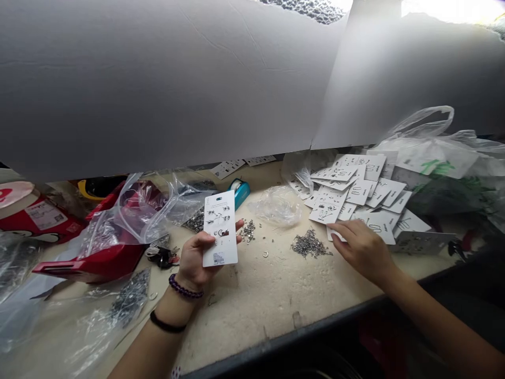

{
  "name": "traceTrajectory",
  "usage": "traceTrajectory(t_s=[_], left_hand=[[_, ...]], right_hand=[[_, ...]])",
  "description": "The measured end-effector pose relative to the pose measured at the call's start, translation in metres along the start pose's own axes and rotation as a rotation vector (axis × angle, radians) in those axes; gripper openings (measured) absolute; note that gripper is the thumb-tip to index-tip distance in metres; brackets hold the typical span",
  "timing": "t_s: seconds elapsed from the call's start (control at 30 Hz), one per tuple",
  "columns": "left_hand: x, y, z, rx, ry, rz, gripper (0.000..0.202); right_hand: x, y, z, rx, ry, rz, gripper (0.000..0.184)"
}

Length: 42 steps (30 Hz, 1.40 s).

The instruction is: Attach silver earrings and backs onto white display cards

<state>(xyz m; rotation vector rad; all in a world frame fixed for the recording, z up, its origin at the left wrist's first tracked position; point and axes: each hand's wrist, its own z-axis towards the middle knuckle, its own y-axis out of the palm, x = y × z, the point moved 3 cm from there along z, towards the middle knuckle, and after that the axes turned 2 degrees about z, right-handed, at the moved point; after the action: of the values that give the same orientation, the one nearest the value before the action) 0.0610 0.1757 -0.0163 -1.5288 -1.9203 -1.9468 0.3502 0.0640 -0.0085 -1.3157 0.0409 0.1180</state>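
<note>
Cream workbench under you: your left hand grips a printed card upright, its face turned toward you for reading. Your right hand lies open, fingertips on the card pile, just beside loose metal hooks.

We see a blue tape dispenser near the back edge of the bench, a crumpled clear plastic bag just beside it, a bunch of keys against a red plastic case, and a green-printed white plastic bag at the right end.
</note>
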Motion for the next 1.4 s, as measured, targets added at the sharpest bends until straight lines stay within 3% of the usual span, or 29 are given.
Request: traceTrajectory(t_s=[0.13, 0.3, 0.4, 0.5, 0.63, 0.7, 0.77, 0.9, 1.0, 1.1, 1.4], left_hand=[[-0.002, 0.002, 0.000, 0.004, 0.000, 0.025, 0.074], [-0.002, 0.001, -0.001, 0.010, 0.016, 0.048, 0.071], [0.000, 0.000, -0.001, 0.052, 0.021, 0.033, 0.072], [0.001, 0.000, -0.001, 0.077, 0.024, 0.019, 0.073], [0.001, 0.000, 0.000, 0.097, 0.022, 0.017, 0.074], [0.000, 0.001, 0.000, 0.115, 0.018, 0.006, 0.074], [0.000, 0.002, 0.000, 0.130, 0.017, 0.000, 0.074], [0.001, 0.005, -0.001, 0.130, 0.038, 0.017, 0.073], [0.001, 0.006, -0.002, 0.127, 0.039, 0.022, 0.072], [0.001, 0.005, -0.003, 0.124, 0.040, 0.020, 0.071], [-0.004, 0.015, -0.005, -0.153, 0.012, -0.021, 0.074]], right_hand=[[-0.021, 0.017, -0.014, -0.243, 0.180, 0.175, 0.035], [-0.035, 0.030, 0.006, -0.155, 0.233, 0.404, 0.030], [-0.031, 0.030, 0.017, -0.114, 0.322, 0.274, 0.031], [-0.037, 0.032, 0.017, -0.143, 0.247, 0.143, 0.032], [-0.048, 0.031, 0.008, -0.092, 0.075, 0.322, 0.034], [-0.043, 0.026, 0.009, -0.052, 0.099, 0.363, 0.034], [-0.034, 0.021, 0.018, -0.055, 0.149, 0.243, 0.033], [-0.025, 0.022, 0.049, -0.205, 0.147, -0.015, 0.024], [-0.029, 0.027, 0.066, -0.219, 0.153, -0.018, 0.020], [-0.035, 0.027, 0.066, -0.192, 0.165, -0.009, 0.024], [-0.048, 0.027, 0.043, -0.276, 0.015, 0.111, 0.019]])
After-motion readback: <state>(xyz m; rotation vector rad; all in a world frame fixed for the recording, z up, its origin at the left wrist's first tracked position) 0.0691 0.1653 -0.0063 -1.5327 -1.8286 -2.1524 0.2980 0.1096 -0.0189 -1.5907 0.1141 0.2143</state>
